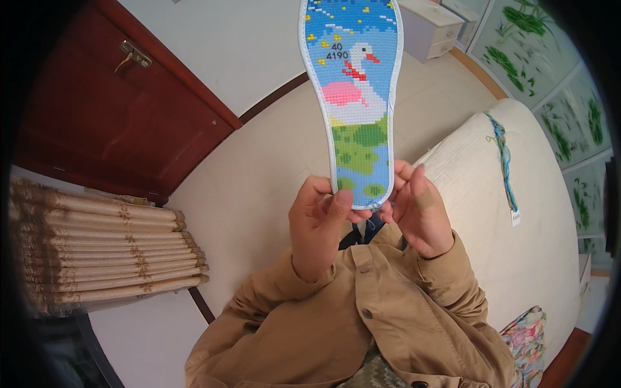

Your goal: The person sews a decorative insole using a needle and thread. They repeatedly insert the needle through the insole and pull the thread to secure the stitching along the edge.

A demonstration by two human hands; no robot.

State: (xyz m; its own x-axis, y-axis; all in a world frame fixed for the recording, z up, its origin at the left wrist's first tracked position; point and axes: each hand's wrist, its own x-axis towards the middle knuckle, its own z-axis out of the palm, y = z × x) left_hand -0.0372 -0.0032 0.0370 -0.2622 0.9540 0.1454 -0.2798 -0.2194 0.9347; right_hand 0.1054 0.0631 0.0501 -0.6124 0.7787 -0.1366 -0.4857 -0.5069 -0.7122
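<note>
An embroidery insole printed with a white swan, a starry blue sky and green patches stands upright before me, its wide end cut off by the top of the picture. My left hand grips its narrow end at the left edge, thumb on the printed face and fingers behind. At the lower right edge of the insole is my right hand, fingers partly curled; whether they touch it or pinch anything is unclear. Light blue thread hangs in a small loop at the bottom rim. No needle can be made out.
On the right, a bed with a cream cover carries a twisted skein of blue, green and yellow thread with a white tag. Floral cloth lies nearer. Folded beige curtains and a red-brown door are at left, a white drawer cabinet beyond.
</note>
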